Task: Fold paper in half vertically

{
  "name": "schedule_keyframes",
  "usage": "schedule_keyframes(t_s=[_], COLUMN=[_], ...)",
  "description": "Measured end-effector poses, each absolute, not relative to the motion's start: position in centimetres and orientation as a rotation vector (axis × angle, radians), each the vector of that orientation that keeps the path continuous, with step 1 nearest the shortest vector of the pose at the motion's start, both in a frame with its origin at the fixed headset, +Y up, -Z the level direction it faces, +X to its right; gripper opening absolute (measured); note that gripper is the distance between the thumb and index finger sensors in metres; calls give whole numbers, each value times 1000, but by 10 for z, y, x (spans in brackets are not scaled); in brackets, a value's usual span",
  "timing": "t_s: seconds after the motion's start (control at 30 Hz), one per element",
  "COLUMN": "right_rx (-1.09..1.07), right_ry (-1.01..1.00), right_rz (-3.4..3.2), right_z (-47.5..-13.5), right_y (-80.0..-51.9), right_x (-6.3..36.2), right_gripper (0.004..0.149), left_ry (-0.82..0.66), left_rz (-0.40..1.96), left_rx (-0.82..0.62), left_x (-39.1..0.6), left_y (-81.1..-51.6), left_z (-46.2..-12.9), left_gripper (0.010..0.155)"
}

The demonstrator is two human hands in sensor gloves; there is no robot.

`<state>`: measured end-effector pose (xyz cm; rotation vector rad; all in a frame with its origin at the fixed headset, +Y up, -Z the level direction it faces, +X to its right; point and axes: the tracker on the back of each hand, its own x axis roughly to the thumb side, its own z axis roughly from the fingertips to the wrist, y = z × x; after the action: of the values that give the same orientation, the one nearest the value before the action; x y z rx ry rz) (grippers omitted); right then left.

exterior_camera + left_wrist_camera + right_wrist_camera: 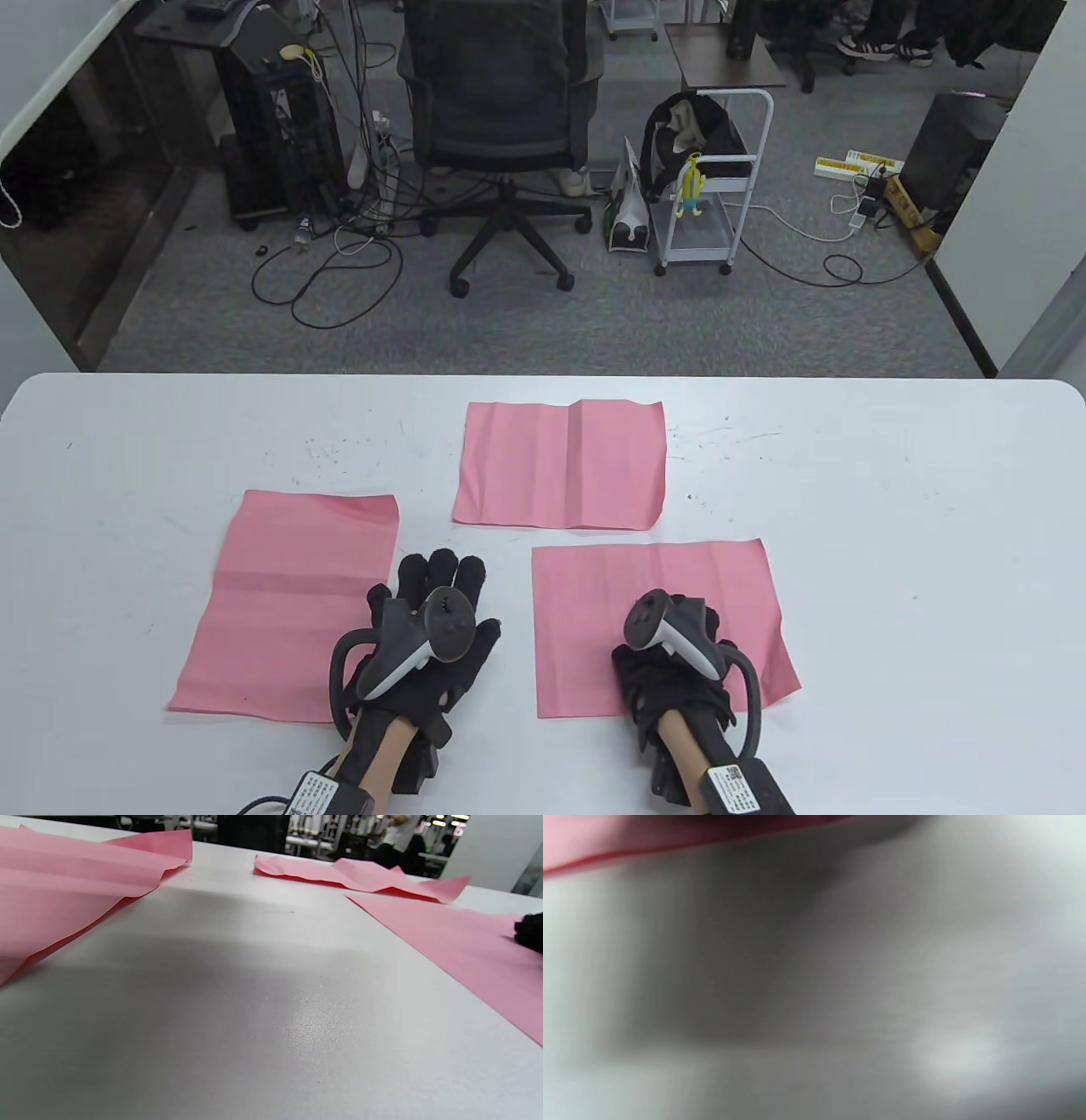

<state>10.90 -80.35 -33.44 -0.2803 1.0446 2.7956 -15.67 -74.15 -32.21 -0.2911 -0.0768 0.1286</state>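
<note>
Flat creased pink paper (662,624)

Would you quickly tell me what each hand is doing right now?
Left hand: open, fingers spread, holding nothing.
Right hand: rests on the right paper; grip cannot be told.
</note>
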Motion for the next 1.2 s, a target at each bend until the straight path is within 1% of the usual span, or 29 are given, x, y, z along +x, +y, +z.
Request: schedule_keyframes(t_s=[0.2,0.47,0.63,0.9,1.13,1.2], right_rx=[-248,-246,-241,-230,-217,-215], right_ry=[1051,1034,1021,996,988,986], right_rz=[2832,2858,2866,2899,2926,2942], right_z=[-333,-332,-332,-331,-330,-329], right_y=[-803,-804,-804,-804,-804,-804], right_x=[69,34,33,33,33,33], right_gripper=[71,71,71,71,71,71], left_ry=[-88,-100,-115,-159,-153,-157], left_rz=[130,126,100,-7,-60,-25], left_rx=[-307,-321,-342,-472,-579,-609], left_x=[-154,-151,-144,-123,-123,-125], left_y=[-743,-745,-750,-780,-803,-806], left_z=[-322,-321,-320,-318,-319,-321], left_gripper=[79,79,79,78,79,79])
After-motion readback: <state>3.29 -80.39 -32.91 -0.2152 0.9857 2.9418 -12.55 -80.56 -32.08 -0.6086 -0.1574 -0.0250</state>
